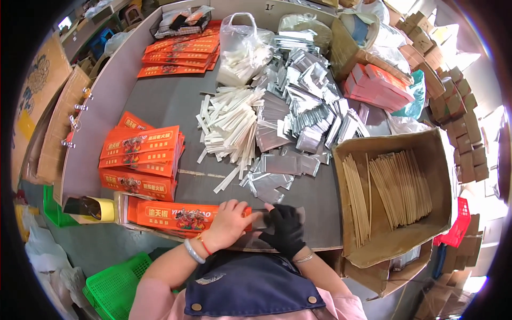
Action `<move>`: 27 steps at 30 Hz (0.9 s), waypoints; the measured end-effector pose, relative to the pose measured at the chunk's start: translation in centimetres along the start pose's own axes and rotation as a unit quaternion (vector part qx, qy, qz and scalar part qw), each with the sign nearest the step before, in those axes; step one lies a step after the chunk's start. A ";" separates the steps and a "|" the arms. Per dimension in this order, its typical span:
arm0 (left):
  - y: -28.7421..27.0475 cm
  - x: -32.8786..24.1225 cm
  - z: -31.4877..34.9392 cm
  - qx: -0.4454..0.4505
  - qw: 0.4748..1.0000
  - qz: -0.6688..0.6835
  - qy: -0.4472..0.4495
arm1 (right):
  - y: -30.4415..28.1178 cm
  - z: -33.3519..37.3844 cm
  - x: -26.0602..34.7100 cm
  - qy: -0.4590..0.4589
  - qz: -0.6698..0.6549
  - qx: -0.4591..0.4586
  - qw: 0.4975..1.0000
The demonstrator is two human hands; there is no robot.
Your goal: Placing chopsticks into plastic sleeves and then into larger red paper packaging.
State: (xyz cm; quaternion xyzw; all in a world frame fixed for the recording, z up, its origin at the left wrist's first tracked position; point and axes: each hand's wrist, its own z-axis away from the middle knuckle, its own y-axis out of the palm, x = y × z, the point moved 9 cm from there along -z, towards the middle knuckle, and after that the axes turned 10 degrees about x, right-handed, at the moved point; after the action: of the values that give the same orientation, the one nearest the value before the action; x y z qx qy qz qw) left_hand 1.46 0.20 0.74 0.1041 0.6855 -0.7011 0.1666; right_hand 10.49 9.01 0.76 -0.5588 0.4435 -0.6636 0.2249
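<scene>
While the bare left hand (229, 225) lies with bent fingers over the right end of glossy orange-red printed packets (173, 214) at the near table edge, the right hand (284, 230), in a black fingerless glove, is curled just beside it; whether either grips something, I cannot tell. Beyond them, thin white flat strips (232, 125) make a loose pile against shiny silver sachets (311, 114). At right, a brown cardboard box (394, 246) contains slender wooden sticks (402, 186).
</scene>
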 end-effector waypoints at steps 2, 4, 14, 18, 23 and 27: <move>0.5 0.2 -0.1 0.054 0.998 0.009 -0.001 | -0.6 0.4 0.0 -0.005 0.111 0.031 0.993; -1.5 -0.7 -1.4 0.163 0.985 0.009 0.047 | -0.1 0.9 -2.1 -0.019 0.064 0.075 0.995; -1.4 6.3 5.4 -0.048 0.962 0.026 -0.268 | -5.6 2.9 -2.7 0.041 0.107 -0.012 0.993; 1.7 6.8 6.6 -0.090 0.943 0.096 -0.304 | -5.2 3.0 -1.9 0.034 0.138 0.058 0.988; 2.3 7.4 6.1 -0.058 0.943 0.138 -0.298 | -1.5 2.6 -1.9 0.045 0.105 0.159 0.981; 2.7 7.2 5.6 -0.043 0.954 0.128 -0.268 | 2.4 -0.3 2.6 -0.059 0.044 0.085 0.994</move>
State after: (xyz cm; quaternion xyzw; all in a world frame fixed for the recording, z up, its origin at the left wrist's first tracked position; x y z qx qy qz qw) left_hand -3.74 -6.05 -4.25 -0.0080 0.6262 -0.6457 0.4368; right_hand 9.03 5.84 0.20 -0.5557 0.3958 -0.6540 0.3267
